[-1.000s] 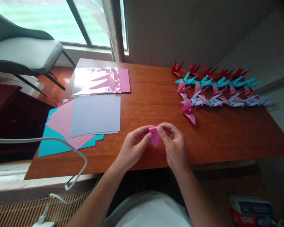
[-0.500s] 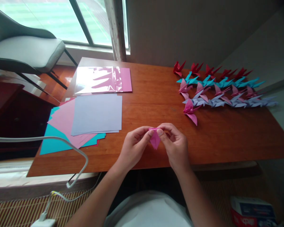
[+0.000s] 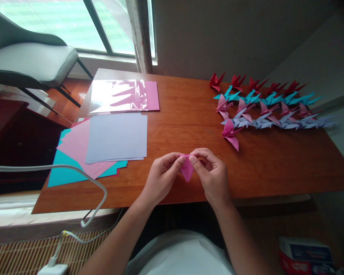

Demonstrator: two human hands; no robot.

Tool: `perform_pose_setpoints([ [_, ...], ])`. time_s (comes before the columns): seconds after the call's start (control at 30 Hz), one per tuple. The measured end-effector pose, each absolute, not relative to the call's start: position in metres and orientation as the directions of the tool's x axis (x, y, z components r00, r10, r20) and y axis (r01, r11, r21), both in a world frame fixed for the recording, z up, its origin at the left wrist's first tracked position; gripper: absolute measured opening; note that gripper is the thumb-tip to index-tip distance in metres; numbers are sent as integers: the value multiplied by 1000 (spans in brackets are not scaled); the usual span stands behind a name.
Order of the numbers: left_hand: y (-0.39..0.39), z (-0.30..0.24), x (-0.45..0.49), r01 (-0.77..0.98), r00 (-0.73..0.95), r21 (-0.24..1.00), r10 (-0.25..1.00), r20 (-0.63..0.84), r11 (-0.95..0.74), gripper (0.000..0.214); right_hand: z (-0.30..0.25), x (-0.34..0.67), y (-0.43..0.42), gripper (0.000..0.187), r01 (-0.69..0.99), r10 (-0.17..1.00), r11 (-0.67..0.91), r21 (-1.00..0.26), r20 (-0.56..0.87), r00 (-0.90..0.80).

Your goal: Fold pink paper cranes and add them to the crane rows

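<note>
Both hands are up at the near edge of the desk (image 3: 189, 110), meeting in the middle. The left hand (image 3: 162, 177) pinches the pink paper (image 3: 187, 172) from one side with thumb and forefinger closed on its top edge, and the right hand (image 3: 213, 177) clamps the same edge from the other side, fingertips almost touching the left's. The paper is folded small and narrow, its point hanging down between the two hands, held just above the wood rather than lying on it. Off to the left lies a fanned stack: a lilac sheet (image 3: 116, 137) on top, pink sheets (image 3: 74, 149) under it, teal sheets (image 3: 57, 177) at the bottom, poking out over the desk's edge. Behind the stack sits a shiny sleeve (image 3: 119, 96) with pink paper inside. On the far right, finished cranes stand in rows: red cranes (image 3: 252, 83) at the back, then teal cranes (image 3: 269, 99), pink cranes (image 3: 260, 109) and lilac cranes (image 3: 281, 123). One lone crane (image 3: 230, 134), deep pink, starts a fresh row nearest the hands. A white cable (image 3: 74, 170) loops past the desk's left corner, a grey chair (image 3: 31, 61) stands by the window (image 3: 74, 23), and a box (image 3: 304, 254) sits on the floor at lower right.
</note>
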State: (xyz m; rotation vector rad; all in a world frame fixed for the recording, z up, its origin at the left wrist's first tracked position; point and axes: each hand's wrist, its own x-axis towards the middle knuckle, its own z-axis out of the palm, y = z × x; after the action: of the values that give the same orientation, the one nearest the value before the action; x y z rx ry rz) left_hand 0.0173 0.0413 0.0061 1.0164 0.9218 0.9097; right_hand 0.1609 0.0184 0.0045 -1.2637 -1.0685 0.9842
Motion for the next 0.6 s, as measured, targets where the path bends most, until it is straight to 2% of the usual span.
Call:
perform_pose_setpoints([
  [0.23, 42, 8, 20, -201, 322, 949, 932, -169, 241, 31, 7, 165, 18, 3, 11, 982, 33, -999, 34, 183],
  [0.4, 42, 9, 23, -223, 272, 957, 954, -123, 187, 23, 10, 168, 18, 6, -80, 978, -41, -996, -57, 203],
  [0.6, 41, 8, 21, -195, 275, 952, 945, -177, 235, 29, 11, 169, 17, 10, -116, 980, -72, -991, -92, 175],
])
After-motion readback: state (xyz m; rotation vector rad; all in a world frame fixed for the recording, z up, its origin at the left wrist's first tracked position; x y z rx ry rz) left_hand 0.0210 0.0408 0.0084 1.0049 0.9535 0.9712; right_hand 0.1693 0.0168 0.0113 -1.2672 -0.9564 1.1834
